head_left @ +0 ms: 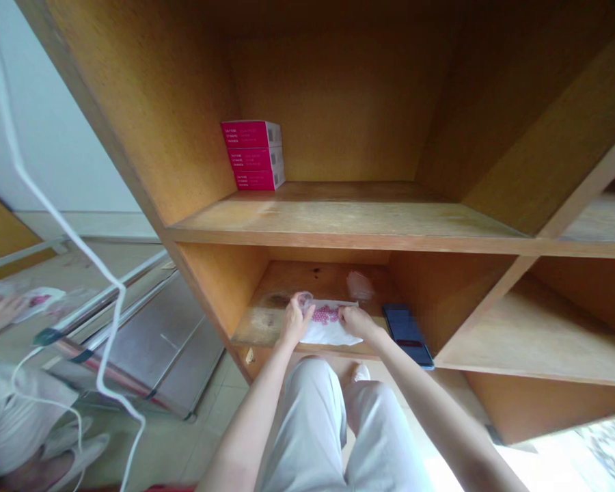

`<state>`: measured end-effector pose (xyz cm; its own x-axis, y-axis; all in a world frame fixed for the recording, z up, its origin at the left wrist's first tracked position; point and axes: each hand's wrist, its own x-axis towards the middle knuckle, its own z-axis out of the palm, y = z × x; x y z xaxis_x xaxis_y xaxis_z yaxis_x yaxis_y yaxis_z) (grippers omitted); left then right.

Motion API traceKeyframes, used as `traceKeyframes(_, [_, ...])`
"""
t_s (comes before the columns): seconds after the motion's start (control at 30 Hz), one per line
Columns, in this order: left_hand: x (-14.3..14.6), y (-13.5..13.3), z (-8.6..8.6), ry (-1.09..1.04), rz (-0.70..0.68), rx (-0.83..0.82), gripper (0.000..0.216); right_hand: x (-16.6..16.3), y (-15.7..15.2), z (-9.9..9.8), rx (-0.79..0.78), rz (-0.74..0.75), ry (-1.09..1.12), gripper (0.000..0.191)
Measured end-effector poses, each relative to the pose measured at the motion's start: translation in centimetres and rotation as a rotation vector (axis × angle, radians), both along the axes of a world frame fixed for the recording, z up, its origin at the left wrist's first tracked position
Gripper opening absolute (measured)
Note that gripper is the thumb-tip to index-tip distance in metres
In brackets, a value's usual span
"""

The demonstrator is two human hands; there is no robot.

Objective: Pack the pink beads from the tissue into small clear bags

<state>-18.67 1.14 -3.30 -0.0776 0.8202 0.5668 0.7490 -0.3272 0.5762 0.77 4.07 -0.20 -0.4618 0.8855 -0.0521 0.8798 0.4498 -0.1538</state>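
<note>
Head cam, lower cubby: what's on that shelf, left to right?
left hand → white packet with pink print → right hand → smartphone

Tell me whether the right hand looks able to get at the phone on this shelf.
Probably yes: the right hand rests on the white packet with pink print, right beside the dark phone, and nothing appears to stand between them on the shelf.
</note>
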Motion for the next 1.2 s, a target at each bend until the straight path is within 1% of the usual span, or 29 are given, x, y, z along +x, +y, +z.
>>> traceKeyframes(0.07, [-0.1, 0.0, -0.1, 0.003, 0.000, 0.001, 0.047, 0.0, 0.1, 0.3, -0.011, -0.013, 0.011, 0.022])
traceKeyframes(0.13, [-0.1, 0.1, -0.2, 0.008, 0.001, 0.003, 0.047, 0.0, 0.2, 1.0, -0.005, -0.033, 0.075, 0.021])
traceKeyframes(0.2, [-0.1, 0.2, -0.2, 0.010, 0.000, 0.005, 0.047, -0.1, 0.3, 2.3, 0.006, -0.029, 0.210, 0.019])
traceKeyframes(0.3, [-0.1, 0.2, -0.2, 0.010, 0.001, 0.003, 0.047, -0.8, 0.3, 4.5, 0.016, 0.064, 0.509, 0.016])
traceKeyframes(0.37, [0.0, 0.1, -0.1, 0.005, 0.002, 0.004, 0.046, -1.8, 0.4, 5.8, 0.024, 0.102, 0.664, 0.015])
traceKeyframes(0.43, [0.0, 0.1, 0.1, -0.004, 0.003, 0.006, 0.045, -3.0, 0.5, 6.5, 0.030, 0.129, 0.756, 0.014])
traceKeyframes(0.5, [0.0, 0.0, 0.1, -0.009, -0.002, 0.002, 0.045, -4.3, 0.5, 6.7, 0.018, 0.147, 0.792, 0.013])
traceKeyframes(0.63, [0.0, 0.0, 0.1, -0.002, -0.013, -0.011, 0.045, -6.2, 0.5, 6.4, -0.015, 0.167, 0.773, 0.012])
traceKeyframes(0.73, [-0.1, 0.1, 0.0, -0.006, -0.005, -0.017, 0.045, -6.5, 0.4, 6.0, -0.044, 0.201, 0.763, 0.016])
traceKeyframes(0.87, [-0.1, 0.1, 0.0, -0.015, -0.015, -0.014, 0.046, -5.3, 0.5, 5.7, -0.036, 0.170, 0.821, 0.020])
traceKeyframes(0.97, [-0.1, 0.0, 0.1, -0.018, -0.018, 0.000, 0.045, -3.7, 0.4, 5.4, -0.004, 0.099, 0.814, 0.020])
traceKeyframes(1.07, [0.0, 0.0, 0.1, -0.020, 0.002, 0.006, 0.046, -2.0, 0.1, 4.7, -0.009, -0.018, 0.637, 0.020])
traceKeyframes(1.2, [0.1, 0.0, 0.1, -0.032, 0.011, -0.001, 0.046, -0.5, -0.3, 2.9, -0.052, -0.126, 0.251, 0.021])
